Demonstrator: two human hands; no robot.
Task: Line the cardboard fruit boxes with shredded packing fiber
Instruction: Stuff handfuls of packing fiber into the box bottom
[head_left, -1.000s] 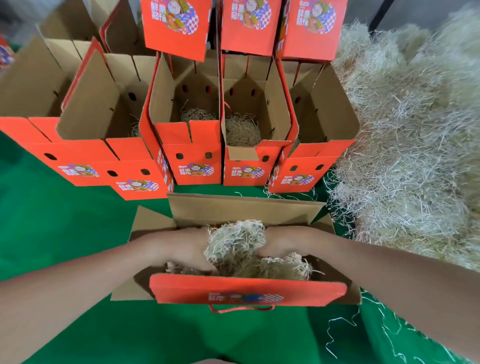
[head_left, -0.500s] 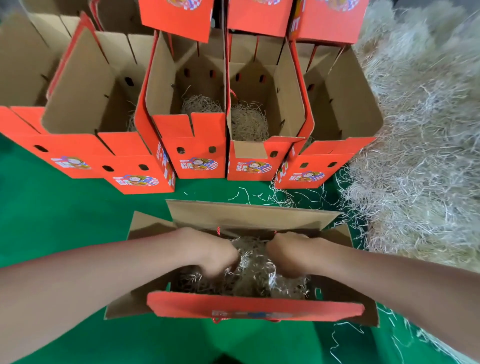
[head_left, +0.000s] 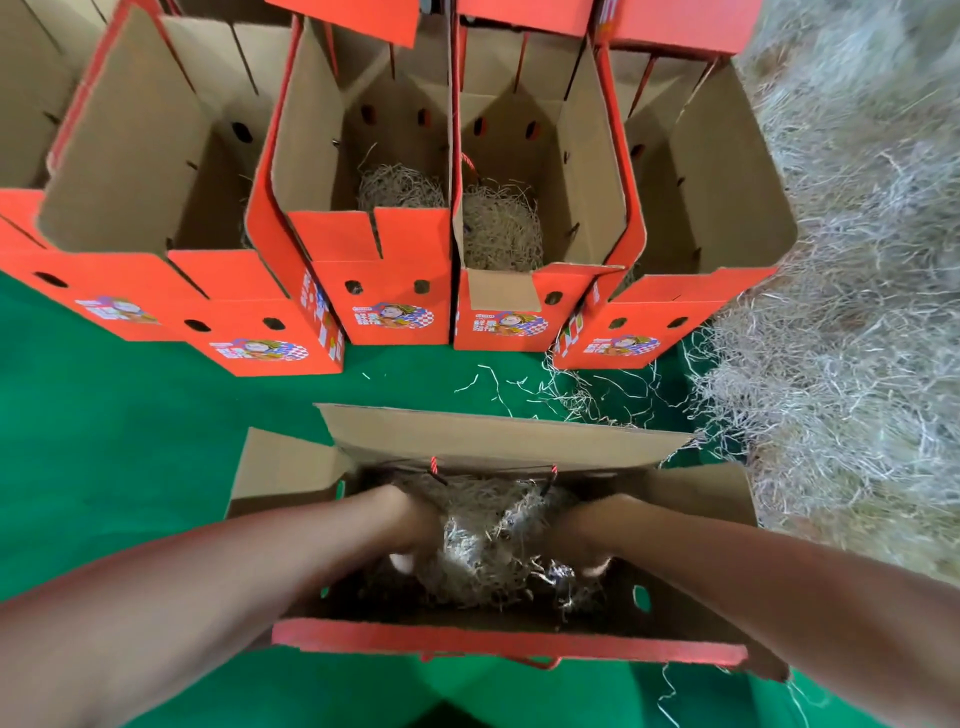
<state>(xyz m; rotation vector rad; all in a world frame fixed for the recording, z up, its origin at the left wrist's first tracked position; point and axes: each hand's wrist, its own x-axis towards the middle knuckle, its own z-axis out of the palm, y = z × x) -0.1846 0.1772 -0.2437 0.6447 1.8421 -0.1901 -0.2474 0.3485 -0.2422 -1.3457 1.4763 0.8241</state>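
An open orange cardboard fruit box (head_left: 509, 644) stands right in front of me on the green cloth, flaps spread. Inside it lies a wad of pale shredded packing fiber (head_left: 493, 540). My left hand (head_left: 410, 530) and my right hand (head_left: 582, 540) are both deep in the box, pressed against either side of the wad with fingers curled into the fiber. The fingertips are partly buried.
A row of open orange boxes (head_left: 395, 280) stands behind, several with fiber in the bottom (head_left: 498, 228). A big heap of loose fiber (head_left: 841, 312) fills the right side. Stray strands (head_left: 571, 389) lie on the green cloth (head_left: 104, 441).
Both hands have pushed the fiber wad from above the box rim down into the box. The view has tilted closer over the box.
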